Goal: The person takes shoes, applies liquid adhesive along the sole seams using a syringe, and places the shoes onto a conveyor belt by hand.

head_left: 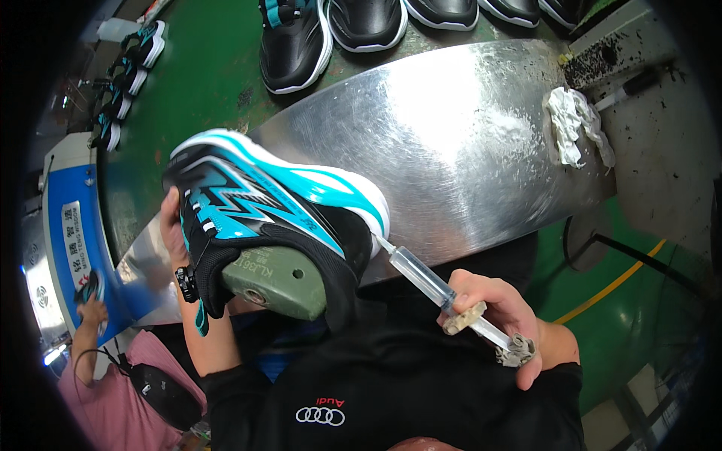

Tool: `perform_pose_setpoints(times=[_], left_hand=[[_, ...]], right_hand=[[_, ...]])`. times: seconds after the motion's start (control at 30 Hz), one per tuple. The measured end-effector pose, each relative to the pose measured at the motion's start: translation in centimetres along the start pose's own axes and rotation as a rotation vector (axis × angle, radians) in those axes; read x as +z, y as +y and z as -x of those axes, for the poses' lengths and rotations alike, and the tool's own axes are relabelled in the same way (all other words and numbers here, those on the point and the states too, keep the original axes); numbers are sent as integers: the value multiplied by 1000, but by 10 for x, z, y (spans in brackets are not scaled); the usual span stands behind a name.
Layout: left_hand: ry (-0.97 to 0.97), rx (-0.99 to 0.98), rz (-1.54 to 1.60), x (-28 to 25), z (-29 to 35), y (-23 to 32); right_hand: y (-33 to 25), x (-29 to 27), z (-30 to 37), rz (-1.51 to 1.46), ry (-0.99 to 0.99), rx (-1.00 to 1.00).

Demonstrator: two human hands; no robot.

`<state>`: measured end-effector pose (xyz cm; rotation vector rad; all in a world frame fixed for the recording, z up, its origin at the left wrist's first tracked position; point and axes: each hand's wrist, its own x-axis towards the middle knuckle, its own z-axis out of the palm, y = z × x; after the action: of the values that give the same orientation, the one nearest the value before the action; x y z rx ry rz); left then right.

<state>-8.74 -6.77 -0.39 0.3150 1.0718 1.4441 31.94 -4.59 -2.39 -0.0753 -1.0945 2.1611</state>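
Observation:
A black sneaker (252,199) with turquoise trim and a white sole is tilted on its side before me. A green shoe last (282,286) fills its opening. My left hand (172,229) is closed round the shoe's far-left side, most of its fingers hidden behind the upper. My right hand (502,301) grips a clear syringe (421,274), its flange and plunger end wrapped in grubby pale material. The syringe tip meets the shoe's heel end, at the edge between white sole and black upper. I cannot tell whether liquid is coming out.
A shiny metal worktop (466,143) lies beyond the shoe, with a crumpled white cloth (575,124) and a black-handled tool (639,83) at its right. Several black shoes (368,22) line the green surface (210,83) behind. At lower left, a person in pink (143,391) holds another shoe.

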Motion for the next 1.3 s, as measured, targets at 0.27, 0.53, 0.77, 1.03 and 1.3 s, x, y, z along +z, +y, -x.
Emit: perform_pose_setpoints(times=[0.27, 0.53, 0.77, 1.03, 1.3], left_hand=[[143, 273, -835, -83, 59, 1], [254, 10, -158, -80, 141, -26], [146, -104, -41, -19, 168, -66], [8, -193, 193, 18, 170, -103], [-124, -269, 426, 30, 161, -128]], right_hand=[[15, -3, -12, 30, -24, -15], [22, 0, -14, 184, -64, 2], [19, 9, -12, 187, -29, -9], [8, 25, -15, 248, -27, 26], [-11, 44, -17, 211, -3, 126]])
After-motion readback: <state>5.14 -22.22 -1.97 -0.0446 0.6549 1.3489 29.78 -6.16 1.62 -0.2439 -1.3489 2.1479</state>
